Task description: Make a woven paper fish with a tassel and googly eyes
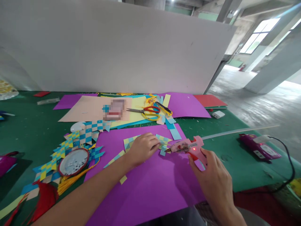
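Observation:
My right hand [215, 175] is wrapped round the handle of a pink hot glue gun [185, 146], whose red light is lit and whose clear glue stick [240, 130] sticks out at the back. The nozzle points left, at the edge of a blue-and-yellow woven paper piece [162, 140]. Whether it touches the paper I cannot tell. My left hand [144, 146] has its fingers curled together on that woven piece, hiding its middle. Beneath both hands lies a purple sheet [150, 185]. A narrow blue-and-yellow strip [115, 158] rests beside my left forearm.
Scissors [147, 111] and a yellow-black cutter [164, 109] lie on paper sheets behind. On the left are woven paper shapes [63, 144], a round white lid [73, 161] and a red tassel [47, 196]. A purple power strip [260, 149] sits right. A pale board [105, 47] stands behind.

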Action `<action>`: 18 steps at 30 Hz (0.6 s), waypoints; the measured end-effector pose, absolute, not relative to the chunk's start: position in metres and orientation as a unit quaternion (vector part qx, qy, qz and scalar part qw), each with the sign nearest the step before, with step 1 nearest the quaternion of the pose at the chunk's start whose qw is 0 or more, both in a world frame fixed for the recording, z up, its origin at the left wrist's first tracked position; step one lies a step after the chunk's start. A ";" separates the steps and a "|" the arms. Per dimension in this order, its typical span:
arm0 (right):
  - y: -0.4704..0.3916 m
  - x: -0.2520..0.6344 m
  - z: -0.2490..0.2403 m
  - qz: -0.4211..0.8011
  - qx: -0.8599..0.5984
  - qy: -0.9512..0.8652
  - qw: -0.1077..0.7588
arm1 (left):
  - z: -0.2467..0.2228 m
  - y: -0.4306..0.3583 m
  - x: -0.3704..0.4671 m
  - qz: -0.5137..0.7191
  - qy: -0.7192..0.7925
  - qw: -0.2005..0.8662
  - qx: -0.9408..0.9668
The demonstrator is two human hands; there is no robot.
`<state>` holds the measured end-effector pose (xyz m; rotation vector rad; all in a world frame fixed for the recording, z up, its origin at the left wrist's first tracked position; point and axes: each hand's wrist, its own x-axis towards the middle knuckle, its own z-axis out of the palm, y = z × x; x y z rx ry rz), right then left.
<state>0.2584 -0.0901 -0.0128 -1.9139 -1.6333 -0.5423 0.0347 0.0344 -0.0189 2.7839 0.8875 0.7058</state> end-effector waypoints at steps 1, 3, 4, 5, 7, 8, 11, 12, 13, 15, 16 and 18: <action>-0.089 0.256 -0.014 -0.204 -0.713 -0.610 0.280 | -0.019 0.034 0.035 0.233 0.294 0.068 0.924; -0.088 0.254 -0.016 -0.200 -0.715 -0.609 0.277 | -0.018 0.034 0.035 0.231 0.294 0.068 0.925; -0.087 0.253 -0.017 -0.194 -0.719 -0.608 0.275 | -0.018 0.034 0.035 0.229 0.294 0.067 0.925; -0.087 0.254 -0.017 -0.187 -0.725 -0.605 0.272 | -0.018 0.034 0.035 0.229 0.295 0.065 0.925; -0.086 0.258 -0.017 -0.167 -0.742 -0.593 0.264 | -0.017 0.033 0.035 0.229 0.296 0.062 0.925; -0.085 0.262 -0.017 -0.155 -0.753 -0.585 0.258 | -0.017 0.033 0.035 0.228 0.297 0.061 0.925; -0.083 0.280 -0.015 -0.129 -0.790 -0.551 0.237 | -0.017 0.032 0.036 0.227 0.301 0.063 0.924; -0.082 0.286 -0.014 -0.126 -0.800 -0.539 0.232 | -0.017 0.032 0.036 0.227 0.302 0.064 0.924; -0.082 0.292 -0.012 -0.124 -0.807 -0.530 0.228 | -0.016 0.032 0.036 0.227 0.302 0.064 0.924; -0.081 0.301 -0.009 -0.125 -0.816 -0.520 0.221 | -0.016 0.032 0.036 0.229 0.302 0.065 0.923; -0.081 0.303 -0.008 -0.124 -0.816 -0.520 0.218 | -0.016 0.033 0.036 0.230 0.301 0.065 0.923; -0.081 0.301 -0.008 -0.120 -0.813 -0.527 0.218 | -0.016 0.033 0.036 0.231 0.300 0.065 0.923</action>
